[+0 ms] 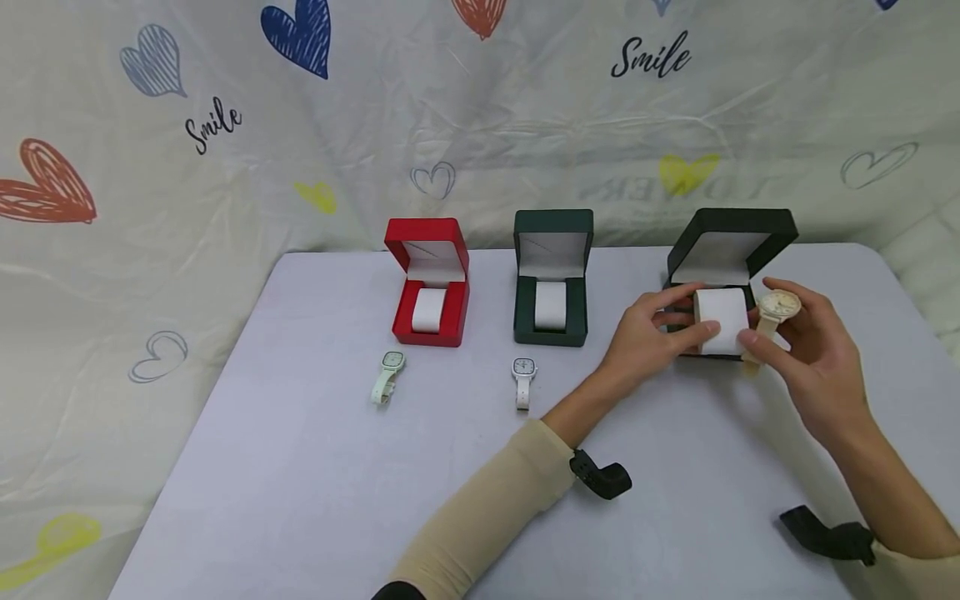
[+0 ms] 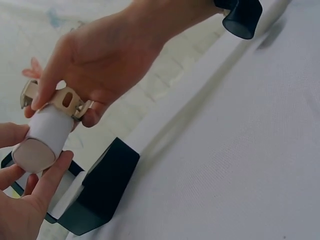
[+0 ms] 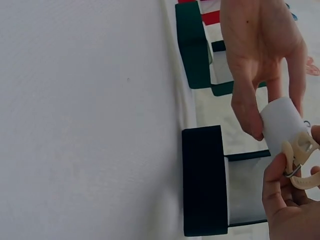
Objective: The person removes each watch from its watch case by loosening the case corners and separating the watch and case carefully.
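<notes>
In front of the open black watch box (image 1: 780,225), a white watch cushion (image 1: 722,321) is held up on its side. My left hand (image 1: 652,329) pinches it between thumb and fingers at its left end. At the other end, my right hand (image 1: 817,358) grips a cream-strapped watch (image 1: 778,305) with a round dial. Both wrist views show the strap (image 2: 65,100) at that end of the cushion (image 3: 281,120), with its buckle (image 3: 292,171) unfastened. How far the strap is around the cushion I cannot tell. The hands hide part of the box base.
Left of the black box stand an open green box (image 1: 525,312) and an open red box (image 1: 457,321), each with a white cushion inside. A white watch (image 1: 523,383) lies before the green box, a pale green watch (image 1: 386,377) before the red one. A patterned curtain (image 1: 525,108) hangs behind the table.
</notes>
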Action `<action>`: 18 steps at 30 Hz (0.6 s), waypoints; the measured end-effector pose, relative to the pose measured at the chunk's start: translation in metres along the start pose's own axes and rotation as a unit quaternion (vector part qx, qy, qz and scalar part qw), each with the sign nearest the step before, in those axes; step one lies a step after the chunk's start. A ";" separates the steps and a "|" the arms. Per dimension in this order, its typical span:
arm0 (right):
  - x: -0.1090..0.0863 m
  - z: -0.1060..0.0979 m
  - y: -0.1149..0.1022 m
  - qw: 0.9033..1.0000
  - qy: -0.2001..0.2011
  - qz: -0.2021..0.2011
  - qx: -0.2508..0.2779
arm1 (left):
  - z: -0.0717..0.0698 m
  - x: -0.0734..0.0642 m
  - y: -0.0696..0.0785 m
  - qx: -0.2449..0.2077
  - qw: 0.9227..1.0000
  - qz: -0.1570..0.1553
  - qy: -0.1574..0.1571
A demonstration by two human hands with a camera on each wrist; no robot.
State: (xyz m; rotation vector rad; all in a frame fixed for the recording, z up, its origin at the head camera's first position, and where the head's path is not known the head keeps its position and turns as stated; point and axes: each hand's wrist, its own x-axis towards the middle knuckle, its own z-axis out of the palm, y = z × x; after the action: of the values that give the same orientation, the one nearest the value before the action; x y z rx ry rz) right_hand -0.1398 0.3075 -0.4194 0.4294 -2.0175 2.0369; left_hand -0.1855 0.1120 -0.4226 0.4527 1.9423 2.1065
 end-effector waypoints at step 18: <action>0.007 0.005 0.007 0.976 0.060 0.006 -0.210 | 0.010 0.001 -0.005 0.080 0.993 -0.012 0.090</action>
State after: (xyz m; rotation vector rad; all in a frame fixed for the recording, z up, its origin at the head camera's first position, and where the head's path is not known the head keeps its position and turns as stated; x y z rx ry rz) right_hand -0.1490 0.3017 -0.4234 0.2021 -2.2918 1.5358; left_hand -0.1830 0.1221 -0.4264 0.2744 2.2164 2.0488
